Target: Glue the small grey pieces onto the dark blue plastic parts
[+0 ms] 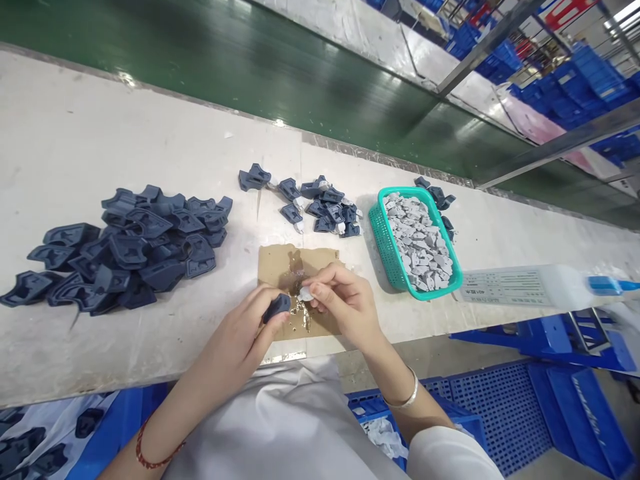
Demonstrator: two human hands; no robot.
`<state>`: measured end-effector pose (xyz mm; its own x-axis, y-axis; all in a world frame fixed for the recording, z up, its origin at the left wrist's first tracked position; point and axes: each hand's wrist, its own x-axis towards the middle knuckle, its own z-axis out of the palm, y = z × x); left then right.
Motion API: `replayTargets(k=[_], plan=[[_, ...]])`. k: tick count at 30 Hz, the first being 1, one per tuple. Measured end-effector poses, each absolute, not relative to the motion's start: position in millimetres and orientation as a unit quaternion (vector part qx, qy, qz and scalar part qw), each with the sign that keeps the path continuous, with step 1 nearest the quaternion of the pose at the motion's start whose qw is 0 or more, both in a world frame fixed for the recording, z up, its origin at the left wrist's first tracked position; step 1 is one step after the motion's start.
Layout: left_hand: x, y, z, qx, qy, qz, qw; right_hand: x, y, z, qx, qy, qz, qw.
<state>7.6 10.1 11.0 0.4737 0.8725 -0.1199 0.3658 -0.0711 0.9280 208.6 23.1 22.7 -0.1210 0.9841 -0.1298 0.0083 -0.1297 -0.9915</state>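
cardboard (273, 265) is lying on the bench (125, 347); over it, the left hand (247, 327) is gripping a dark piece (277, 308), fingers bent, the right hand (347, 303) is pinching a pale piece (305, 293) just beside it.

This is looking like a factory, more exactly an assembly line. A green conveyor belt (200, 73) is stretching alongside a long, pale worktop (75, 153), where dark moulded parts (145, 240) are lying heaped in quantity and a teal basket (387, 260) is holding a mass of small grey pieces (417, 240). A big labelled bottle (505, 287) is occupying the near edge. Beyond the belt, blue crates (585, 73) are standing in stacks behind metal posts (490, 45), and a strip light (623, 17) is shining overhead.
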Motion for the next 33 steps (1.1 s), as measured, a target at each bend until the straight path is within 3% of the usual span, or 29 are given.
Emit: replayTargets(k=[23, 27, 33], plan=[[6.2, 10.0, 10.2, 0.676, 0.443, 0.255, 0.531, 193.8, 16.9, 24.7, -0.522, -0.565, 0.541, 0.340], [3.2, 9.0, 11.2, 0.672, 0.433, 0.274, 0.534, 200.1, 28.2, 40.4, -0.497, -0.663, 0.494, 0.265], [2.6, 8.4, 12.2, 0.682, 0.424, 0.279, 0.527, 204.8, 42.9, 62.7, -0.378, -0.879, 0.273, 0.101]])
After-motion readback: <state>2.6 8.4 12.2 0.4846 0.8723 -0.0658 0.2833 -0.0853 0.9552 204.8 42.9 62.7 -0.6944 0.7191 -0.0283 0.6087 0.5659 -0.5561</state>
